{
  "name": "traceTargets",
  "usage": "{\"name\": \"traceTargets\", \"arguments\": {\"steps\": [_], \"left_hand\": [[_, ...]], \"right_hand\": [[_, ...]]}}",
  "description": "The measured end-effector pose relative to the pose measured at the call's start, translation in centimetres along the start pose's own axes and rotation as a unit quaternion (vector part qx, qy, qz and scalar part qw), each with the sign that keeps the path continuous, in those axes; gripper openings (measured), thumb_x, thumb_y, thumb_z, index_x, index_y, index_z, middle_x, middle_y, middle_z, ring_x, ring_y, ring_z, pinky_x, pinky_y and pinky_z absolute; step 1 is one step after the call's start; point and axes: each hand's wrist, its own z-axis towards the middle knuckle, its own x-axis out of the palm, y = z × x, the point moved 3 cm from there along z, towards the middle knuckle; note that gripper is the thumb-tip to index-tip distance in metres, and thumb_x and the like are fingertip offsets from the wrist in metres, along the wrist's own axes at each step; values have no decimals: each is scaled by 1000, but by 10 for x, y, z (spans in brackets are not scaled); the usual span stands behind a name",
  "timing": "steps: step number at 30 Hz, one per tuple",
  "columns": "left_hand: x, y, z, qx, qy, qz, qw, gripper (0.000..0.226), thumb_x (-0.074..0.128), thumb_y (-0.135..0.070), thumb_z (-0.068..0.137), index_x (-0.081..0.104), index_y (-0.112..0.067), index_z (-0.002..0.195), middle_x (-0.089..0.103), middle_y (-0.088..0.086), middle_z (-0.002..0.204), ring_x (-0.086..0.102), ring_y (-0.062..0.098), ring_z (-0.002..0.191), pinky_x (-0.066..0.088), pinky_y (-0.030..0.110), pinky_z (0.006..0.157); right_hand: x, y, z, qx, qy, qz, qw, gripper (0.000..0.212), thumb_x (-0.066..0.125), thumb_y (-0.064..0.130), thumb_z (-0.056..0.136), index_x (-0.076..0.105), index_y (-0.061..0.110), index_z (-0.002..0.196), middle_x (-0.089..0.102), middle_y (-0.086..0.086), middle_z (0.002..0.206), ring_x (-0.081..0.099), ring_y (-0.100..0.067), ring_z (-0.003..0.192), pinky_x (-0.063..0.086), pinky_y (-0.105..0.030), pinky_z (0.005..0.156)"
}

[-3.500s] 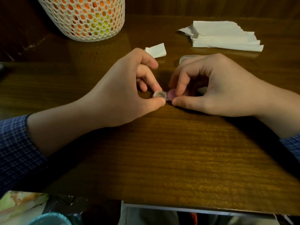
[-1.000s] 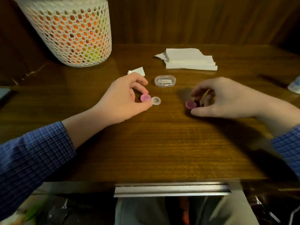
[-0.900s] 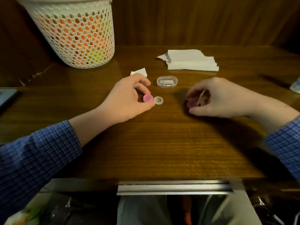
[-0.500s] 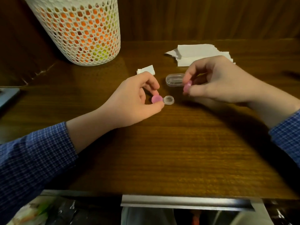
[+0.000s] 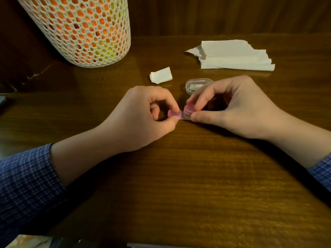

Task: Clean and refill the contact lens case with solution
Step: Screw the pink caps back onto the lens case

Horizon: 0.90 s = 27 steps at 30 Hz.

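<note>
While the left hand [image 5: 143,115] pinches the contact lens case [image 5: 180,114] at frame centre, the right hand [image 5: 232,106] pinches a pink cap [image 5: 189,109] onto it.

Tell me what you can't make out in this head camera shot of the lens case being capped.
Head view only:
- Open well of the lens case: hidden by the pink cap and right hand; fill level unknowable.
- Whether that cap is seated: fingers cover it.
- Clear box contents: too small, partly behind the right hand.
- Left hand covers part of the other cap.
</note>
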Motion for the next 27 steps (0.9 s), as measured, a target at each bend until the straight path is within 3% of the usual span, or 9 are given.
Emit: {"name": "traceTargets", "arguments": {"steps": [13,19,27], "left_hand": [[-2,-1,-1,5,-3,1,1000,13,81,-22,86,77,-28,97,66,-3,65,50,9,47,36,13,45],[-1,-1,-1,11,-3,0,1000,13,81,-20,87,77,-25,98,64,-5,64,51,6,46,35,12,43],[-1,0,0,14,-4,-2,1000,13,81,-20,87,77,-26,97,64,-4,63,50,7,45,35,12,44]], "right_hand": [[5,2,0,-5,9,-47,999,15,84,26,79,81,28,94,78,13,95,71,-7,94,55,-22,91],[7,4,0,8,12,-43,999,18,82,33,75,80,30,92,77,13,91,69,-10,89,58,-32,83],[7,5,0,13,4,-49,999,16,83,34,76,80,29,91,77,13,91,70,-7,89,57,-27,84]]}}
